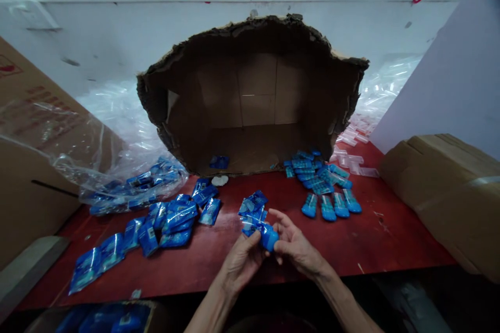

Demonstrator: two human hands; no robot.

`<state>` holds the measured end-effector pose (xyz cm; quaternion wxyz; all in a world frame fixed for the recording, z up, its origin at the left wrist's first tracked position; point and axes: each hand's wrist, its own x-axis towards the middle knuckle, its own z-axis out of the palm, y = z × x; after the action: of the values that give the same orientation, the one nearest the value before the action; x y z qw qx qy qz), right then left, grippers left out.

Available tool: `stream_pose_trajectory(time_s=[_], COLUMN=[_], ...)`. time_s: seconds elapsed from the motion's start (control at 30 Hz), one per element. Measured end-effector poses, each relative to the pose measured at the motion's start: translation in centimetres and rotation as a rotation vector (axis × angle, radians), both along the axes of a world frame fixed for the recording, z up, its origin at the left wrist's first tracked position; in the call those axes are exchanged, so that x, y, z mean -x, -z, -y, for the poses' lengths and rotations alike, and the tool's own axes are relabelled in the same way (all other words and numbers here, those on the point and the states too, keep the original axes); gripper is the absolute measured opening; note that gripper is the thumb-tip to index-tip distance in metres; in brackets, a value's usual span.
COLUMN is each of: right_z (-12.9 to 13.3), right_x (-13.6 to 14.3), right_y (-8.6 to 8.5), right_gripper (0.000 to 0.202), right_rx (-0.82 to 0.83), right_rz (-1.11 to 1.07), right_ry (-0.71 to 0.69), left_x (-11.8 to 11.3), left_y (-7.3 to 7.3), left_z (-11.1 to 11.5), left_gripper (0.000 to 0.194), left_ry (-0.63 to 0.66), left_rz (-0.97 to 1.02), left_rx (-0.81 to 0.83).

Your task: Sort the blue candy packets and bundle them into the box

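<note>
Above the front of the table, my left hand point(247, 259) pinches a glossy blue item with a rounded, paler blue end point(269, 238) between thumb and fingers. My right hand point(299, 247) closes its thumb and lower fingers on that rounded end, while its index finger stays stretched out. Whether this is one piece or a packet with a small blue-ended tube is hard to make out. Just beyond my hands lie several blue packets point(253, 204). Off to the right, several small clear tubes with rounded blue ends point(328, 208) stand in a row, with more heaped behind.
A torn-edged cardboard box point(242, 145) lies open toward me. Blue foil packets point(177, 216) spread across the red table point(242, 281) at left, beside a clear plastic bag point(113, 166). Clear plastic pieces point(351, 160) lie at back right. Cartons point(441, 197) flank both sides.
</note>
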<state>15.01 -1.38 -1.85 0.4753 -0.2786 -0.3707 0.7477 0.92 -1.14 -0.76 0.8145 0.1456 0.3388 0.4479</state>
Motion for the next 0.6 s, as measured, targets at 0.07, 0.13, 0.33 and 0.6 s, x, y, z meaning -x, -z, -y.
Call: stream_pose_trajectory(time_s=[0.07,0.13,0.33,0.6], right_z=[0.0,0.1,-0.3,-0.3], right_x=[0.0,-0.2,-1.0,-1.1], right_y=[0.1,0.2,0.4,-0.1], right_gripper=[0.068,0.070,0.078,0.075], right_rx=[0.018,0.025,-0.002,-0.019], right_rz=[0.006,0.025,0.077,0.143], right_ry=[-0.005,-0.014,-0.089,-0.131], left_x=[-0.3,-0.5,-0.5,-1.1], left_y=[0.2,0.4,0.4,-0.1], left_z=[0.1,0.3,0.7,1.0], left_gripper=[0.015,0.013,0.012,0.015], left_ry=[-0.002,0.013,0.090,0.051], left_rz=[0.009,0.015,0.033,-0.026], left_rx=[-0.013,-0.018,-0.015,-0.044])
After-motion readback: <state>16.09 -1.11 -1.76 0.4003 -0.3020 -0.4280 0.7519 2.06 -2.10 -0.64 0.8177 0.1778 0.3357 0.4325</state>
